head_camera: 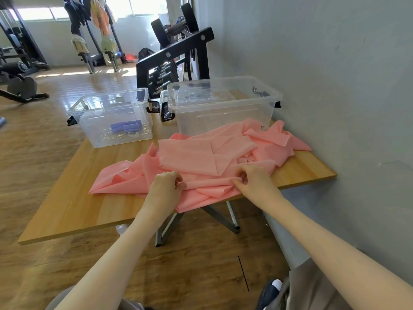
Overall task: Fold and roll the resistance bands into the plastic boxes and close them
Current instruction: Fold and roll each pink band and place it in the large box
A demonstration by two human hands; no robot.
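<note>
A long pink resistance band (pixel 190 157) lies crumpled in loose folds across the wooden table (pixel 73 198), its near edge hanging over the table's front. My left hand (pixel 166 186) pinches a fold of the pink band near the front edge. My right hand (pixel 252 180) pinches the same band a little to the right. Behind the band stand two clear plastic boxes without lids on: a smaller box (pixel 93 113) at the left holding a rolled purple band (pixel 126 126), and a larger box (pixel 223 108) at the right whose inside looks bare.
A grey wall (pixel 335 86) runs close along the table's right side. A black dumbbell rack (pixel 176 57) stands behind the boxes. Gym machines and hanging clothes fill the far left of the room. The table's metal legs (pixel 169 227) show below its front edge.
</note>
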